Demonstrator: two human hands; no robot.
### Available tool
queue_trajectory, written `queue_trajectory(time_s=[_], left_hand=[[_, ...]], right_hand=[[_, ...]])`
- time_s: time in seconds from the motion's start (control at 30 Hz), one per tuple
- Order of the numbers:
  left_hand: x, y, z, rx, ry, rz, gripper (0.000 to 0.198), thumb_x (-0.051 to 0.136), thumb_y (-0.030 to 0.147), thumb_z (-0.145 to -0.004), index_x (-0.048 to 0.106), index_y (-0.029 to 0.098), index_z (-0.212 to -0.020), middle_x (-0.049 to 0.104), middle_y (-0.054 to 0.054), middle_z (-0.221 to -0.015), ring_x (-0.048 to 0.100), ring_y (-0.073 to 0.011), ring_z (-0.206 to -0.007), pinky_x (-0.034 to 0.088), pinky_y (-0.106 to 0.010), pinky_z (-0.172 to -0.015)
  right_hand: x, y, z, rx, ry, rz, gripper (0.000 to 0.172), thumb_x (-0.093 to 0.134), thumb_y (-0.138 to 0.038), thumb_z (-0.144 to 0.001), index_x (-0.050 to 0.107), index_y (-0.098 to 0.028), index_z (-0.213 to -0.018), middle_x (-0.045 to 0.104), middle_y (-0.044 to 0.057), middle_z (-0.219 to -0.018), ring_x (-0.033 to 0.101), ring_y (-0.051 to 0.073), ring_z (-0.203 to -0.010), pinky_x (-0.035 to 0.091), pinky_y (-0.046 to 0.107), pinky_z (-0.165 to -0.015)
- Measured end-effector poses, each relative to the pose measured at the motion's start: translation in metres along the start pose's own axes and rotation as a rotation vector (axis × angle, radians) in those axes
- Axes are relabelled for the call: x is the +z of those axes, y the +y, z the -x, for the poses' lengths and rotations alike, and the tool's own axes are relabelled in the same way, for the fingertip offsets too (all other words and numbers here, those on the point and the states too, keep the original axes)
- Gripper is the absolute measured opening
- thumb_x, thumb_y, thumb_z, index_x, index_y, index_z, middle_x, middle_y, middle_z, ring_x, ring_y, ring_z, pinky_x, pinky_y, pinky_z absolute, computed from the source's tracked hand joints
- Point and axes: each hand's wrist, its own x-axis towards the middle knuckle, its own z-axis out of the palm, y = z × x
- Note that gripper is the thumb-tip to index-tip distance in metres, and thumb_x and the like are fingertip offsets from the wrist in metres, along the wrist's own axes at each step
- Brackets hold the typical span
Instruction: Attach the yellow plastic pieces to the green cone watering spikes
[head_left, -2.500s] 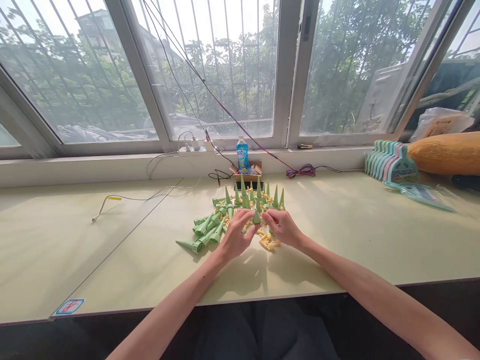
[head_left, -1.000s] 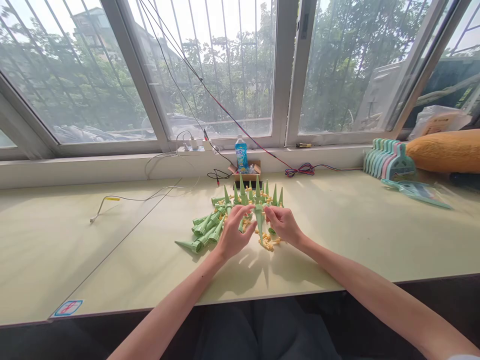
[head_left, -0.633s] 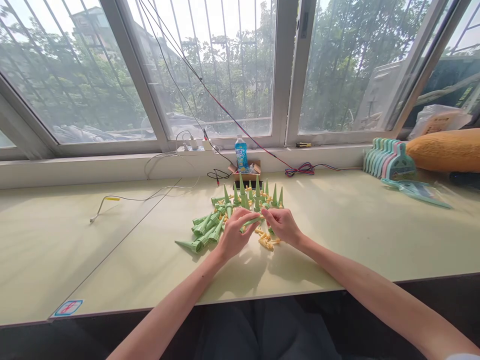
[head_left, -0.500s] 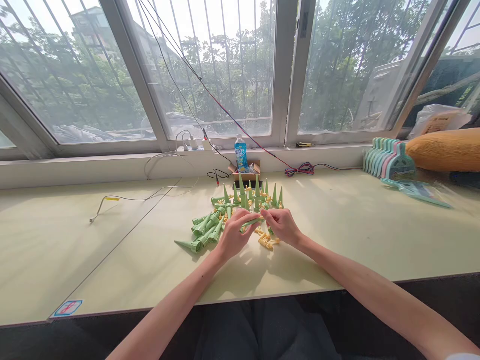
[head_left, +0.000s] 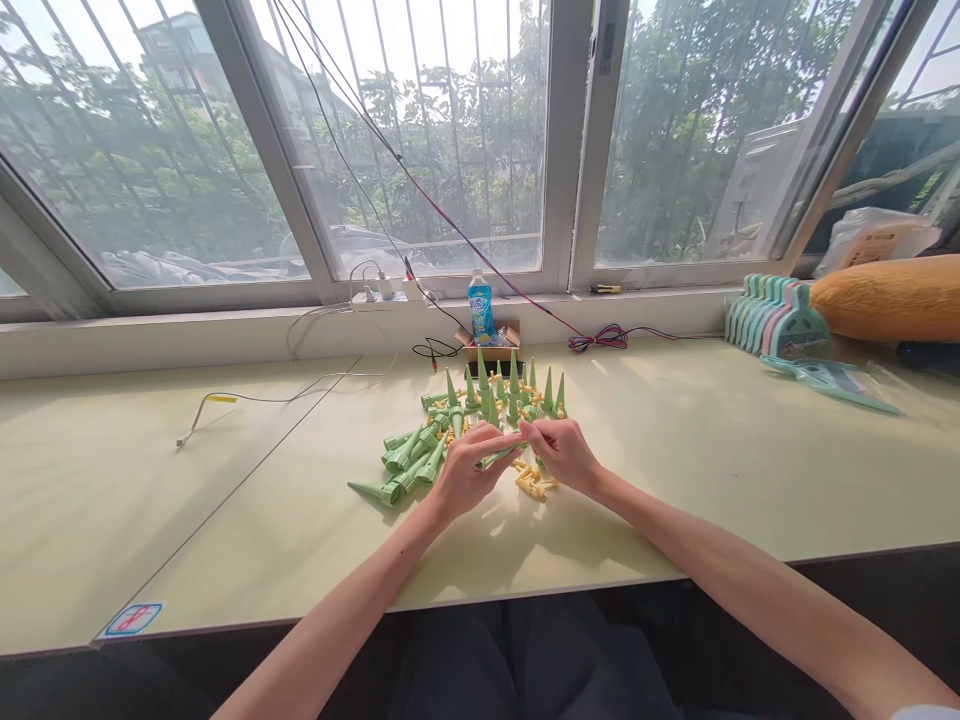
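In the head view, my left hand (head_left: 469,472) is closed around a green plastic watering spike (head_left: 496,457), mostly covered by the fingers. My right hand (head_left: 562,452) meets it at the fingertips, thumb and fingers pinched at the spike's end; whatever they grip is hidden. Small yellow plastic valves (head_left: 531,484) lie on the table just below the hands. To the left, several loose green spikes (head_left: 405,455) lie in a heap. Behind the hands, more green spikes (head_left: 483,380) stand point up, with yellow valves scattered among them.
A blue-labelled bottle (head_left: 481,310) and a small cardboard box (head_left: 504,345) stand at the back. Coiled red and black wire (head_left: 598,338) lies beside them. Green and pink dustpan-like pieces (head_left: 784,315) stand at the right. A white cable (head_left: 259,399) crosses the table (head_left: 300,530) at left.
The left index finger has straightened across the spike toward the right fingertips. Both hands stay in nearly the same place, and the piles look unchanged.
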Motion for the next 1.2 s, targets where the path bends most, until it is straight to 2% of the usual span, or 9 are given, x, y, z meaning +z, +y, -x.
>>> queue_trajectory(time_s=[0.17,0.37,0.9,1.07,1.2], left_hand=[[-0.0013,-0.0005,-0.0015,0.040,0.006,0.011,0.023,0.064,0.021,-0.090,0.072,0.026,-0.111,0.066,-0.001,-0.075,0.052,-0.0118,-0.066,0.045,-0.029,-0.067],[-0.0017,0.0000,-0.0021,0.037,0.000,0.002,0.021,0.064,0.022,-0.090,0.073,0.026,-0.109,0.066,-0.001,-0.074,0.052,-0.0120,-0.065,0.045,-0.029,-0.066],[-0.0019,0.0016,-0.0020,0.008,-0.022,-0.018,0.017,0.064,0.022,-0.089,0.073,0.023,-0.103,0.065,-0.001,-0.072,0.052,-0.0126,-0.064,0.044,-0.028,-0.063],[0.0003,0.0069,-0.0023,-0.049,-0.028,-0.082,0.017,0.061,0.025,-0.091,0.070,0.022,-0.105,0.065,-0.002,-0.076,0.056,-0.0139,-0.070,0.048,-0.027,-0.065],[0.0008,0.0083,-0.0014,-0.107,-0.015,-0.090,0.020,0.063,0.026,-0.089,0.066,0.020,-0.109,0.065,-0.003,-0.080,0.060,-0.0147,-0.074,0.050,-0.027,-0.066]], right_hand=[[0.0011,0.0018,0.0004,-0.025,0.007,0.011,0.058,0.034,-0.055,-0.098,0.024,-0.020,-0.054,0.026,-0.005,-0.048,0.024,0.009,-0.047,0.023,0.025,-0.048],[0.0009,0.0023,0.0010,-0.016,-0.019,0.014,0.057,0.033,-0.057,-0.098,0.023,-0.021,-0.055,0.026,-0.004,-0.049,0.024,0.010,-0.048,0.023,0.026,-0.048],[0.0030,0.0083,0.0026,0.017,-0.042,-0.009,0.060,0.035,-0.057,-0.098,0.036,-0.019,-0.051,0.039,-0.003,-0.047,0.033,0.009,-0.046,0.027,0.025,-0.048],[0.0017,0.0077,0.0008,0.020,-0.020,-0.004,0.062,0.033,-0.060,-0.098,0.040,-0.018,-0.051,0.038,-0.003,-0.048,0.034,0.009,-0.046,0.028,0.026,-0.049],[0.0006,0.0055,-0.0006,0.018,-0.010,-0.006,0.063,0.032,-0.061,-0.098,0.043,-0.018,-0.052,0.044,-0.002,-0.049,0.037,0.010,-0.048,0.030,0.026,-0.051]])
